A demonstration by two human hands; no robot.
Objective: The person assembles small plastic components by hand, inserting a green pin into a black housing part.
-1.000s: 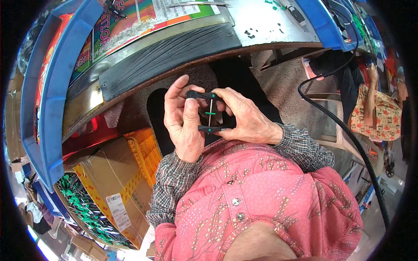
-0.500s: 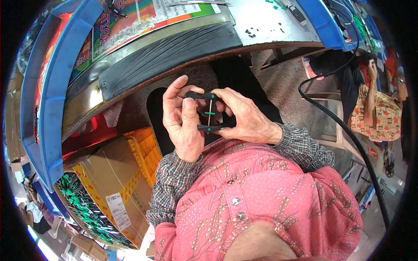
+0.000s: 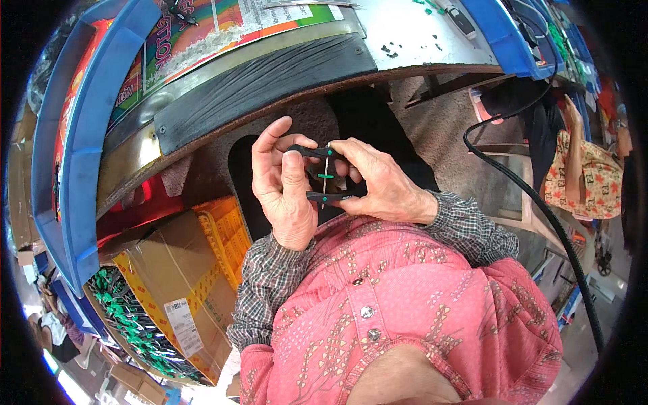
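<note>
One workbench (image 3: 270,74) up top, one cardboard box (image 3: 169,283) down left, one black cable (image 3: 540,209) on the right. Two hands, one little black frame (image 3: 325,174) pinched between them just under the bench edge. Left hand (image 3: 283,185) and right hand (image 3: 378,182) both clamp it. Its two black bars run left-right, and the thin pin with a green bit stands upright between them.
</note>
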